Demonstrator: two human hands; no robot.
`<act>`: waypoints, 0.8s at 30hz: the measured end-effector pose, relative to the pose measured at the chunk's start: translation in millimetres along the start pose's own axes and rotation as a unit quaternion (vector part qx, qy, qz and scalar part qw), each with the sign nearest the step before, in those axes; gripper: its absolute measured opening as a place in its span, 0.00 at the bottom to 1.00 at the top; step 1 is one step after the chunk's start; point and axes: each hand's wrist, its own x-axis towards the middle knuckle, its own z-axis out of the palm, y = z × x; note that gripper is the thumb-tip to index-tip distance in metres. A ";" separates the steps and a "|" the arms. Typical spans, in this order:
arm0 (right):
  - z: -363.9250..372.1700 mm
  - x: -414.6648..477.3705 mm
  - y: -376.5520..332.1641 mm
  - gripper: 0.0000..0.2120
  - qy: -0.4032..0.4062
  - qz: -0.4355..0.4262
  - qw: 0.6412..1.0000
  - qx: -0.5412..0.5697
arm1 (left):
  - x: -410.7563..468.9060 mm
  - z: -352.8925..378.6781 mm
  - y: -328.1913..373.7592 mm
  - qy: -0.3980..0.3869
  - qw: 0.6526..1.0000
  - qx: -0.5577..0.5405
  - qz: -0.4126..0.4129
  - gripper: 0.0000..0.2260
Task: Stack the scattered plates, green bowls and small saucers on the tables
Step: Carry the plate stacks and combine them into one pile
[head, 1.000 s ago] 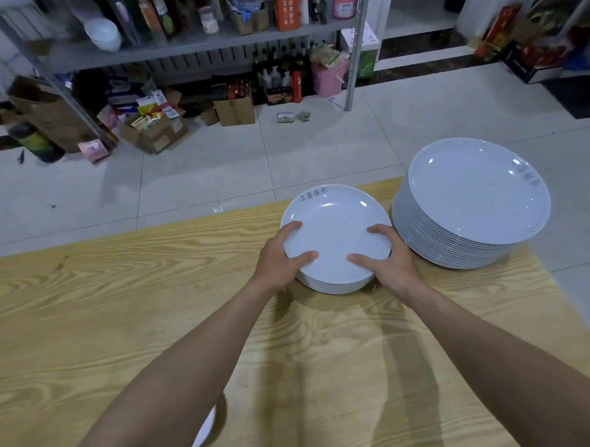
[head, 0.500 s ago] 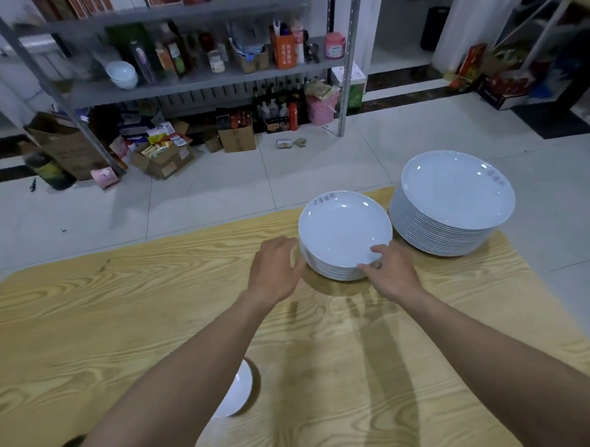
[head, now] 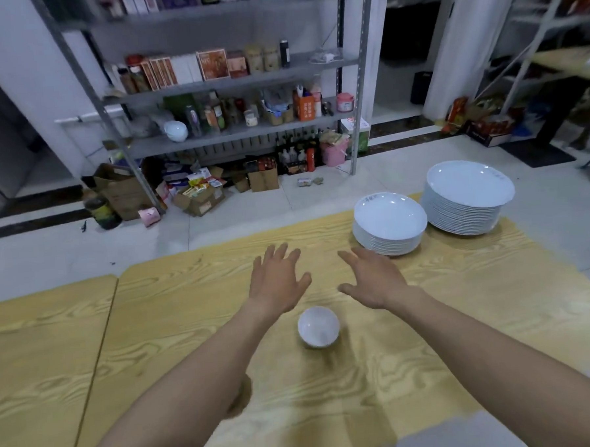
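Observation:
Two stacks of white plates stand at the far right of the wooden table point(head: 162, 332): a smaller stack point(head: 389, 223) and, to its right, a taller stack of larger plates point(head: 470, 197). A small white saucer point(head: 319, 326) lies alone on the table between my forearms. My left hand point(head: 277, 277) hovers over the table with fingers spread, holding nothing. My right hand point(head: 373, 277) is also spread and empty, just left of and nearer than the smaller stack, not touching it.
A second wooden table point(head: 37, 356) adjoins on the left with a narrow seam. Beyond the far edge is tiled floor point(head: 235, 223), then a metal shelf rack point(head: 234, 130) with bottles and boxes, and cardboard boxes point(head: 200, 197) on the floor.
Both hands let go of the smaller plate stack and drew back toward me, fingers now spread. The view lifted and shifted left, bringing the small saucer into sight.

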 end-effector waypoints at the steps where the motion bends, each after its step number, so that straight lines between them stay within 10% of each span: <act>1: 0.3 -7.2 -16.8 0.36 0.011 -0.001 1.000 -0.002 | -14.1 -6.5 -11.2 0.008 1.000 0.007 -0.003 0.28; 24: 36.1 -49.5 -128.4 0.35 -0.012 -0.075 0.997 -0.023 | -139.8 17.4 -109.8 0.005 0.988 -0.070 -0.139 0.25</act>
